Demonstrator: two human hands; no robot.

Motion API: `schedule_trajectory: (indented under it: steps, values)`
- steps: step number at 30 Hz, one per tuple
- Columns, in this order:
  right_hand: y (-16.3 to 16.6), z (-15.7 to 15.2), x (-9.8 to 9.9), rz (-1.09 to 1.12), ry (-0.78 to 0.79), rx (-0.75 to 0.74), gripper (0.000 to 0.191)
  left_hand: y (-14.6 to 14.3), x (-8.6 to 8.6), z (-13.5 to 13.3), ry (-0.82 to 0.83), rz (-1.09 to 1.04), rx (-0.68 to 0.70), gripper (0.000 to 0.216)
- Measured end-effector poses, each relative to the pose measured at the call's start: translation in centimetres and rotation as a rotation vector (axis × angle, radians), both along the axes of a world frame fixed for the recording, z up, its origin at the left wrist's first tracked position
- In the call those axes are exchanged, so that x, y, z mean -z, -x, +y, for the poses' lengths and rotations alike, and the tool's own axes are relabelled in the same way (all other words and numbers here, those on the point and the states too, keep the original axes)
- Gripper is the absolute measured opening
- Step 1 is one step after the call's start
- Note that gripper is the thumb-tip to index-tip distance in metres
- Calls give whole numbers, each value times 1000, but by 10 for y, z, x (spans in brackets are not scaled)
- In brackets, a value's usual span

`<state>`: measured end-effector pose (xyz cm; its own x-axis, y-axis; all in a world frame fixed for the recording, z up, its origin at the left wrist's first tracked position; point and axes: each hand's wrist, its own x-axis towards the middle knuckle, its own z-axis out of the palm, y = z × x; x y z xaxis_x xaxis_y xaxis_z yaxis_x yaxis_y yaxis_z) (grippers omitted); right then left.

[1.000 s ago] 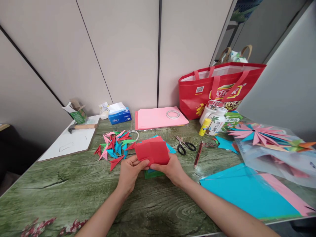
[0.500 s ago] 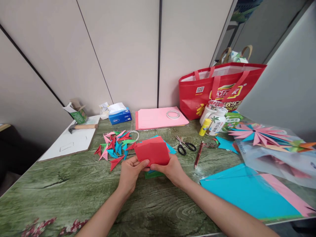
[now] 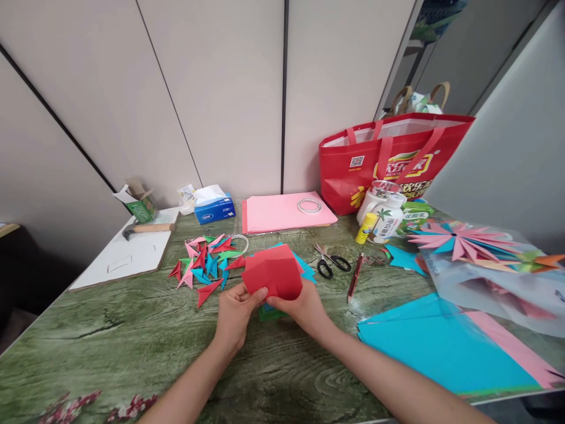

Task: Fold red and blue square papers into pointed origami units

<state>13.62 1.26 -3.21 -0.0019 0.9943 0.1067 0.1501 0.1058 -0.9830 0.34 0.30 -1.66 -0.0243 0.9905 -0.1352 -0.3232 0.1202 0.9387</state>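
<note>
A red sheet of paper [image 3: 273, 277] is held up between both hands, over the middle of the table. My left hand [image 3: 238, 306] pinches its lower left edge, thumb on the near face. At the lower right, my right hand [image 3: 304, 303] grips it the same way; its other fingers are hidden behind the sheet. Beneath and behind it lies a pile of coloured paper, with blue sheets [image 3: 304, 268] and a green one [image 3: 270, 313] peeking out. Left of the hands is a heap of folded paper pieces [image 3: 207, 265] in red, pink, blue and green.
Scissors [image 3: 329, 262], a dark red pen [image 3: 355, 278] and a yellow glue stick [image 3: 366, 228] lie or stand to the right. Blue paper [image 3: 441, 347] covers the near right. Pink sheets [image 3: 282, 213], a tissue box [image 3: 215, 209], a hammer [image 3: 150, 228] and a red bag [image 3: 344, 159] are farther back.
The red sheet's top edge has tipped slightly lower and the two thumbs have come closer together along its bottom edge. Both hands keep hold of it.
</note>
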Motion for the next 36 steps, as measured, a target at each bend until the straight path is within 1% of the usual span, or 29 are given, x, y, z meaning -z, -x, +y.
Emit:
schedule_trajectory:
  steps: [3,6,9,14,16,21,23,27,29,32,34,36]
  values:
    - [0,-1,0,-7,-12,-11,32,-1,0,-2,17,-32,-4,24]
    - [0,-1,-1,-4,-7,-32,25,-1,1,-2,41,-51,-29,24]
    - [0,0,-2,66,28,-66,21,0,1,0,65,-54,-52,26]
    - [-2,3,2,219,57,-123,32,3,-4,3,87,-51,-44,28]
    - [-3,4,3,246,54,-146,36,5,-5,4,93,-53,-44,30]
    - [-4,4,1,274,92,-217,38,10,-5,8,51,-27,-57,28]
    - [-4,3,-1,292,143,-219,39,10,-5,8,32,7,-35,28]
    - [-4,3,-1,418,234,-211,37,9,-9,6,19,46,61,25]
    - [-3,3,-1,438,238,-203,37,10,-10,6,17,45,82,22]
    - [-3,3,-1,438,247,-213,38,11,-11,6,11,64,88,23]
    - [-3,3,0,414,251,-228,37,12,-11,6,-32,112,97,25]
    - [-4,4,0,353,215,-198,34,13,-14,6,-88,182,107,28]
